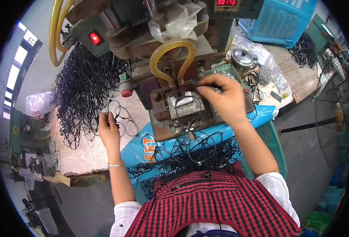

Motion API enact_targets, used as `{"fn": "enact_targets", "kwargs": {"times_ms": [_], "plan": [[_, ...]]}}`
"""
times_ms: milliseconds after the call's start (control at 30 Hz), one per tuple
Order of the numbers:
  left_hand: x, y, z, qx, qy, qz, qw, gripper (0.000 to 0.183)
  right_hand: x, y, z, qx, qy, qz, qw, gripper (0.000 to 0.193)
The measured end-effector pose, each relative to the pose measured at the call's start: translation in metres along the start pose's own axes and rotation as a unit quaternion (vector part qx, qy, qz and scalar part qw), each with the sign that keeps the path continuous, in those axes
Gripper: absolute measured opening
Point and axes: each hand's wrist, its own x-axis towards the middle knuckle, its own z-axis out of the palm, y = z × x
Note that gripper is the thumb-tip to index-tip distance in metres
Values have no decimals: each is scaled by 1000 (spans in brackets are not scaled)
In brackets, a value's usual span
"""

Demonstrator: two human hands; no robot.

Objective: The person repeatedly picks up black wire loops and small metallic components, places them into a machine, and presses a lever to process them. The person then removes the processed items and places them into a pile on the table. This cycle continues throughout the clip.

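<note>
My left hand [109, 132] is closed on a looped black cord [123, 108], out over the table left of the press. My right hand [226, 96] pinches thumb and forefinger together just right of the press's metal die block [186, 105]; whatever is in the pinch is too small to make out. One black cord loop [200, 114] lies over the die block and hangs off its front. Above the block rises a curved yellow tube [174, 42]. More black cords [206, 152] lie heaped on the blue plastic sheet [139, 144], close against my apron.
A large tangle of black cords [79, 87] covers the table [74, 160] at left. Near it juts a red push button [126, 93]. To the right stand a lidded metal pot [241, 59], clear plastic bags [267, 65], a blue basket [275, 23] and a floor fan [332, 122].
</note>
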Motion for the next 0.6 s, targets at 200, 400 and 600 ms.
{"fn": "enact_targets", "kwargs": {"times_ms": [200,400,600], "plan": [[-15,102,7,-486,-20,163,858,11,-4,0,30,74,9,-45,996,42],[-2,177,12,-410,-12,340,846,12,-11,-13,46,243,-20,65,968,49],[-16,180,10,-427,-36,326,842,17,-23,-18,41,175,-9,-18,984,59]]}}
